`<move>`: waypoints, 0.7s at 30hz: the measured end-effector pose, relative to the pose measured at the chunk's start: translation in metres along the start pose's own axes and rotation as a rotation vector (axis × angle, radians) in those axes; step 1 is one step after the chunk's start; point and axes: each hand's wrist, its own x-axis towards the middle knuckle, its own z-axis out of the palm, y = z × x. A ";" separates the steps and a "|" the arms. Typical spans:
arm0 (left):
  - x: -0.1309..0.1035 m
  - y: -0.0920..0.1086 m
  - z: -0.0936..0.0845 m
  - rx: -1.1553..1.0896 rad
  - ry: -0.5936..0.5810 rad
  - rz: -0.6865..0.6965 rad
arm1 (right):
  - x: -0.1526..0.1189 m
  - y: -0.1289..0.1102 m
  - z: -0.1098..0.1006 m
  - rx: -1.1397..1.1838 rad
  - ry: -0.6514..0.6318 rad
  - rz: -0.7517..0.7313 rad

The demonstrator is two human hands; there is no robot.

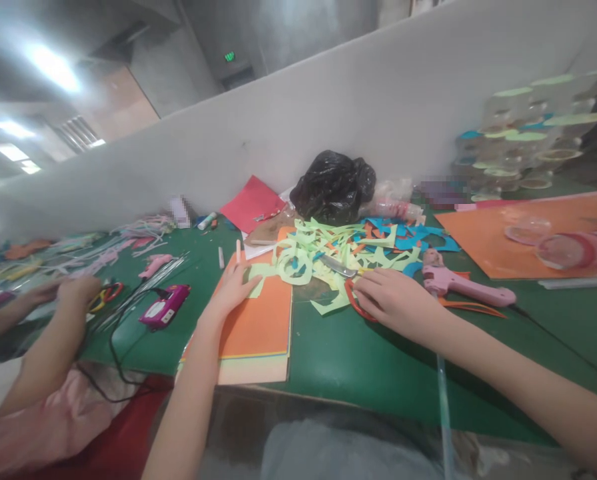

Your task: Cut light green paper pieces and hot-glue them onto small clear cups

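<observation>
My left hand point(234, 288) lies on a stack of paper with an orange sheet point(256, 327) on top, its fingers stretched out and apart. Beside its thumb is a light green paper piece point(259, 280), partly under the hand. My right hand point(391, 300) is closed around the red handles of a pair of scissors point(341, 268), whose blades point left into the scraps. Several light green paper scraps point(323, 237) are heaped beyond my hands, with a cut ring point(297, 267) near the blades. A pink glue gun point(471, 285) rests just right of my right hand.
Blue scraps point(418, 237) and a black plastic bag point(334, 187) sit at the back by the wall. At left, a co-worker's hands point(78, 293) work near a magenta box point(166, 308) with a cable. Right, an orange sheet point(478, 233) bears plastic bottle pieces point(578, 252).
</observation>
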 end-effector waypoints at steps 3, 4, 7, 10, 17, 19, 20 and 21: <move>0.002 -0.001 0.002 -0.001 0.020 0.007 | -0.001 0.001 0.002 -0.013 -0.018 -0.002; 0.002 -0.002 0.002 0.000 0.025 0.009 | -0.001 0.001 0.003 -0.023 -0.026 0.000; 0.002 -0.001 0.002 -0.003 0.040 0.017 | -0.003 0.003 0.007 -0.045 -0.059 0.019; 0.002 0.001 0.000 0.016 0.072 0.057 | -0.004 0.004 0.010 -0.041 -0.082 0.039; 0.005 0.002 -0.001 0.079 0.146 0.097 | -0.005 0.004 0.014 -0.018 -0.121 0.037; 0.005 0.002 0.001 0.065 0.131 0.093 | -0.005 0.005 0.014 -0.010 -0.120 0.046; 0.004 0.002 0.002 0.056 0.119 0.094 | -0.005 0.005 0.015 -0.004 -0.120 0.046; 0.003 0.002 0.003 0.048 0.107 0.098 | -0.005 0.005 0.015 0.001 -0.120 0.044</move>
